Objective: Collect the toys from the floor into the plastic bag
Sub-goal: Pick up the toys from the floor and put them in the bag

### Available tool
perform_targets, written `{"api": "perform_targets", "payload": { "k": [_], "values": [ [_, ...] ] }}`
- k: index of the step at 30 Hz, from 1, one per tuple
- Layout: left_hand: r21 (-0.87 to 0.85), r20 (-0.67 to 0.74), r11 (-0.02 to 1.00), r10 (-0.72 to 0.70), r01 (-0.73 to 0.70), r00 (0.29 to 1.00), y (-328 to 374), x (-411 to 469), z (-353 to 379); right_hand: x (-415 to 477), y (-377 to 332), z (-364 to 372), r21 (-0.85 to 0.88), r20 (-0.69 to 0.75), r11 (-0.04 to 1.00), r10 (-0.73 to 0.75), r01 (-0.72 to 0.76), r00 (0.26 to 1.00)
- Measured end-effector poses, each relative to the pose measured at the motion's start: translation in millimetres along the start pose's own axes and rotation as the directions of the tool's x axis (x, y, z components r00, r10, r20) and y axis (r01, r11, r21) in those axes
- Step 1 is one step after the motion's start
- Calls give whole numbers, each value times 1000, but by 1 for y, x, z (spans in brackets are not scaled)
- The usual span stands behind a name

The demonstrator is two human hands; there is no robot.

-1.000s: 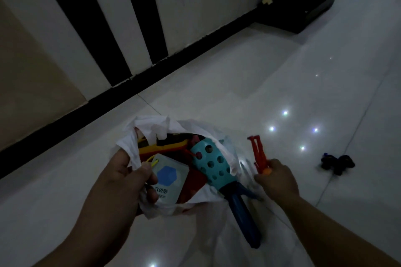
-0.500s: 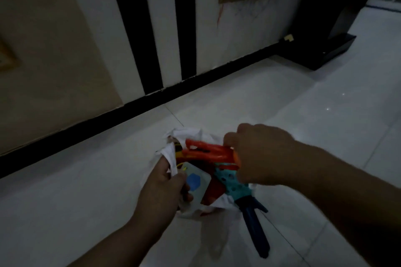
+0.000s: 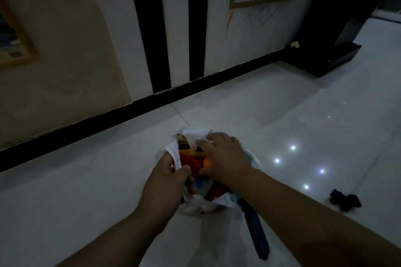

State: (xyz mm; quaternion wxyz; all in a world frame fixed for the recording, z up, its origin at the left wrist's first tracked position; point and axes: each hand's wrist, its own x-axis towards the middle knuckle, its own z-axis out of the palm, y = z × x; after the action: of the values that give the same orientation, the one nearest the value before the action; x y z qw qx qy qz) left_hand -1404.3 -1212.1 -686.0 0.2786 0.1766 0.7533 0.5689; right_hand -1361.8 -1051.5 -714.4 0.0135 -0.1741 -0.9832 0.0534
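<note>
The left hand (image 3: pixel 168 182) is pinched shut on the near-left rim of the white plastic bag (image 3: pixel 191 136), holding its mouth up in the lower middle of the frame. The right hand (image 3: pixel 223 154) lies palm-down across the bag's opening with its fingers spread and curled over the toys inside; an orange bit (image 3: pixel 207 162) shows just under the thumb side, but whether the hand grips it I cannot tell. Red and yellow toys (image 3: pixel 187 156) fill the mouth of the bag between the two hands. A dark blue handle (image 3: pixel 257 234) sticks out of the bag toward the lower right, passing under the right forearm. Well apart, at the right edge on the pale tiled floor (image 3: pixel 86 191), sits a small dark toy (image 3: pixel 345 199).
</note>
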Motion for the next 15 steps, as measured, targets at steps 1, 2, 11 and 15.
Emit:
{"api": "perform_targets", "payload": {
  "k": [1, 2, 11, 15],
  "values": [
    [-18, 4, 1000, -1, 1, 1000, 1, 0, -1, -10, 8, -3, -20, -33, 997, 70, -71, 997],
    [-31, 7, 1000, -2, 3, 1000, 1, 1, -2, -20, 19, -5, -36, -33, 985, 169, -170, 985],
    [-60, -6, 998, -13, 13, 1000, 7, 5, -4, -56, 85, -43, 634, 478, 301, 572, -713, 667],
    [-91, -14, 996, -12, 11, 1000, 18, 6, -3, -50, 104, -71, 836, 434, 2, 610, -549, 663]
  ]
}}
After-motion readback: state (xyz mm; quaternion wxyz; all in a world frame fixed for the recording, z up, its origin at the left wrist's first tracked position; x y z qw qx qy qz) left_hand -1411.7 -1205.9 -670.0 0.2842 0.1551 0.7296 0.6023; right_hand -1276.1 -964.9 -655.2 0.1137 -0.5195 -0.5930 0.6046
